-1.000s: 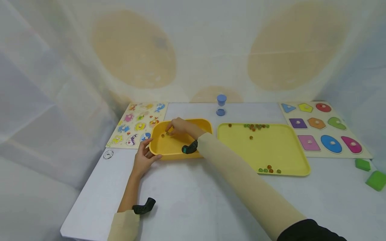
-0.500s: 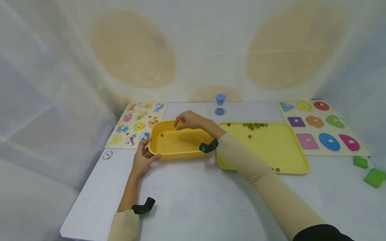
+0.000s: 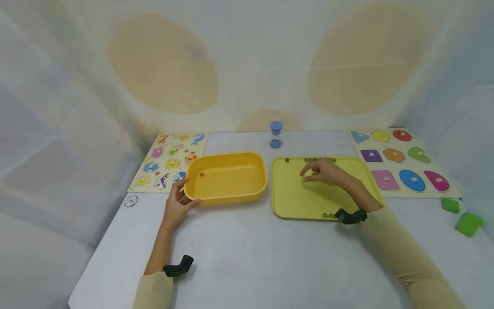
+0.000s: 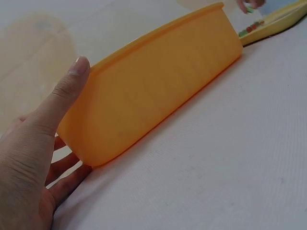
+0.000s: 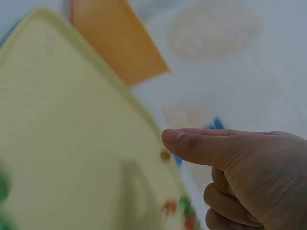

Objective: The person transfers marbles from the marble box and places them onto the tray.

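Observation:
My left hand (image 3: 177,209) holds the left end of the deep orange-yellow bin (image 3: 227,199), thumb at the near rim and fingers round the corner. In the left wrist view, the bin (image 4: 158,81) stands on the table. One brown marble (image 3: 202,175) lies inside it, towards the left. My right hand (image 3: 325,172) is over the shallow yellow tray (image 3: 297,201), thumb and forefinger pinching a small green marble (image 3: 303,177). In the right wrist view the other fingers are curled and the marble is hidden. Green marbles (image 3: 328,215) lie along the tray's near edge, partly hidden by the wrist strap.
More green and brown marbles lie along the tray's far edge, a lone brown marble (image 3: 287,160) at its left. Behind stands a blue sand timer (image 3: 275,134). Peg puzzle boards flank the area: animals (image 3: 158,165) left, shapes (image 3: 401,165) right. Green blocks (image 3: 468,224) lie far right.
My right hand took one of two marbles from the bin, lifted it and carried it right, over the tray. My left hand stays on the bin; the view has shifted slightly.

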Available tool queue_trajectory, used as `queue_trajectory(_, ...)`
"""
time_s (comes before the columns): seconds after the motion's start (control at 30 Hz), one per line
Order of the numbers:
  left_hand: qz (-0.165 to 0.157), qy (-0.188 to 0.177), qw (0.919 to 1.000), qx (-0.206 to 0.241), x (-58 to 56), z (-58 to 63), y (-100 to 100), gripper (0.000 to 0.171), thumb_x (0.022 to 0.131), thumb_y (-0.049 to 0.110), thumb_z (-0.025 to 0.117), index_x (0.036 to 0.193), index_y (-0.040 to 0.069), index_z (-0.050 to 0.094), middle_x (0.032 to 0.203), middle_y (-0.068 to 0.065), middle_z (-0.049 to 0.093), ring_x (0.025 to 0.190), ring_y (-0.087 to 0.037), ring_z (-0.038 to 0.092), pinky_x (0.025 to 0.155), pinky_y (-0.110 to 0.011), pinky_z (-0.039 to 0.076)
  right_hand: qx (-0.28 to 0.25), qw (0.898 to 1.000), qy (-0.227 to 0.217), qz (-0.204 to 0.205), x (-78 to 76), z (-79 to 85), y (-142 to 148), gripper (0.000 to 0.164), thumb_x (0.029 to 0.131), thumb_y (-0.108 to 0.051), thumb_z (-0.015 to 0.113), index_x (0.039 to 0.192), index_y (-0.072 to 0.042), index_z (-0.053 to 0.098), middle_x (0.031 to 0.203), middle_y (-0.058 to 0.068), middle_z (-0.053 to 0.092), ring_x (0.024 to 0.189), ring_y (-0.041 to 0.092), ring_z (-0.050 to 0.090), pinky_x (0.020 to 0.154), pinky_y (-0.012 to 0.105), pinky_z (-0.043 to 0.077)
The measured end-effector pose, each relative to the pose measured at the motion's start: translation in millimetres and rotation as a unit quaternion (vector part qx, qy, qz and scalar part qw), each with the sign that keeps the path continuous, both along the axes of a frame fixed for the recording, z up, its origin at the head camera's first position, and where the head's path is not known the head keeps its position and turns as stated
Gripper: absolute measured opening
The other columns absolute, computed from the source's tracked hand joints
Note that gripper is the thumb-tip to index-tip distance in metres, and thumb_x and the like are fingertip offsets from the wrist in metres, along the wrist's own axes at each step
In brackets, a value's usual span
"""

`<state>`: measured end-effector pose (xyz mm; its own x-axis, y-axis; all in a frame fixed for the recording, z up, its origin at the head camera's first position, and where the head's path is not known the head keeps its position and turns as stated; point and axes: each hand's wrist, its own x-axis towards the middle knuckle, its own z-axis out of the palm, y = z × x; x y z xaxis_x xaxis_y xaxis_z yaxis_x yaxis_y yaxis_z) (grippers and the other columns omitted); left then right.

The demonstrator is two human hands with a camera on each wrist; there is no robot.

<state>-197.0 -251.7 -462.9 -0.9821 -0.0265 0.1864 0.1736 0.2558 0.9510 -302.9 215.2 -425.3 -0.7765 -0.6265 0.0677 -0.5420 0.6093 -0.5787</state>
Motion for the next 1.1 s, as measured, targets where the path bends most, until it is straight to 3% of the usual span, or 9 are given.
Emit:
queue_trajectory(0.2, -0.004, 0.002, 1.0000, 0.000, 1.0, -0.1, 0, 0.070, 0.075, 0.005, 0.070, 0.134, 0.011, 0.031, 0.139, -0.017, 0.032, 0.119, -0.039, 0.043, 0.084, -0.020, 0.049, 0.016, 0.999, 0.008, -0.049, 12.1, -27.4, 35, 0.022, 0.080, -0.023, 0.067, 0.100, -0.014, 0.067, 0.050, -0.007, 0.030, 0.044, 0.005, 0.022, 0.042, 0.020, 0.022)
queue_trajectory(0.27, -0.003, 0.002, 1.0000, 0.001, 1.4, 0.2, 0, 0.070, 0.075, 0.005, 0.070, 0.134, 0.011, 0.031, 0.138, -0.018, 0.033, 0.118, -0.039, 0.043, 0.084, -0.019, 0.049, 0.018, 0.998, 0.016, -0.053, 12.9, -25.5, 34, 0.024, 0.080, -0.024, 0.067, 0.102, -0.014, 0.066, 0.050, -0.007, 0.030, 0.044, 0.005, 0.022, 0.042, 0.020, 0.021)
queue_trajectory(0.4, 0.001, -0.003, 1.0000, -0.002, 2.7, 0.7, -1, 0.071, 0.075, 0.006, 0.070, 0.134, 0.011, 0.031, 0.138, -0.018, 0.033, 0.117, -0.039, 0.044, 0.083, -0.018, 0.049, 0.000, 0.998, 0.039, -0.040, 7.6, -6.7, 13, 0.031, 0.081, -0.027, 0.066, 0.107, -0.011, 0.064, 0.051, -0.004, 0.030, 0.044, 0.006, 0.022, 0.042, 0.022, 0.023)
queue_trajectory(0.5, 0.002, -0.006, 1.0000, -0.002, 2.9, 1.4, 0, 0.070, 0.075, 0.006, 0.070, 0.134, 0.011, 0.031, 0.139, -0.017, 0.033, 0.118, -0.039, 0.043, 0.083, -0.017, 0.049, -0.034, 0.998, 0.046, -0.018, -2.5, 11.4, -20, 0.031, 0.081, -0.030, 0.066, 0.106, -0.012, 0.064, 0.051, -0.003, 0.030, 0.043, 0.007, 0.023, 0.043, 0.023, 0.024)
queue_trajectory(0.63, -0.001, -0.003, 1.0000, 0.003, 1.7, 1.9, 0, 0.069, 0.076, 0.004, 0.070, 0.133, 0.010, 0.031, 0.139, -0.017, 0.032, 0.119, -0.039, 0.042, 0.083, -0.017, 0.048, -0.077, 0.994, 0.073, 0.037, -21.8, 33.3, -84, 0.025, 0.080, -0.027, 0.067, 0.102, -0.015, 0.066, 0.049, -0.003, 0.032, 0.043, 0.009, 0.025, 0.042, 0.023, 0.025)
queue_trajectory(0.73, -0.003, 0.000, 1.0000, 0.006, 0.9, 1.4, 0, 0.069, 0.076, 0.003, 0.069, 0.134, 0.010, 0.031, 0.139, -0.017, 0.032, 0.119, -0.040, 0.042, 0.083, -0.017, 0.048, -0.092, 0.988, 0.090, 0.087, -37.7, 42.6, -139, 0.021, 0.082, -0.023, 0.066, 0.101, -0.016, 0.067, 0.048, -0.005, 0.032, 0.044, 0.010, 0.025, 0.043, 0.022, 0.025)
queue_trajectory(0.83, -0.003, 0.001, 1.0000, 0.006, 0.3, 0.8, -1, 0.069, 0.076, 0.002, 0.069, 0.134, 0.010, 0.031, 0.139, -0.016, 0.032, 0.119, -0.039, 0.042, 0.083, -0.017, 0.048, -0.087, 0.986, 0.077, 0.120, -50.0, 46.4, -190, 0.021, 0.083, -0.023, 0.064, 0.102, -0.016, 0.067, 0.049, -0.004, 0.030, 0.045, 0.010, 0.023, 0.046, 0.021, 0.024)
queue_trajectory(0.97, -0.004, 0.002, 1.0000, 0.004, -0.3, 0.4, -1, 0.069, 0.076, 0.003, 0.069, 0.133, 0.010, 0.031, 0.140, -0.015, 0.031, 0.120, -0.038, 0.041, 0.084, -0.019, 0.048, -0.023, 0.988, 0.048, 0.147, -57.6, 44.9, -244, 0.024, 0.084, -0.024, 0.063, 0.105, -0.014, 0.066, 0.056, 0.000, 0.041, 0.050, 0.014, 0.030, 0.049, 0.022, 0.028)
queue_trajectory(1.1, -0.003, -0.002, 1.0000, 0.000, -0.2, -0.3, -1, 0.069, 0.076, 0.003, 0.069, 0.133, 0.011, 0.031, 0.140, -0.015, 0.031, 0.121, -0.037, 0.041, 0.084, -0.019, 0.048, 0.059, 0.985, 0.038, 0.159, -59.7, 34.2, -281, 0.024, 0.084, -0.024, 0.062, 0.107, -0.016, 0.065, 0.092, 0.000, 0.062, 0.074, 0.016, 0.050, 0.067, 0.021, 0.043)
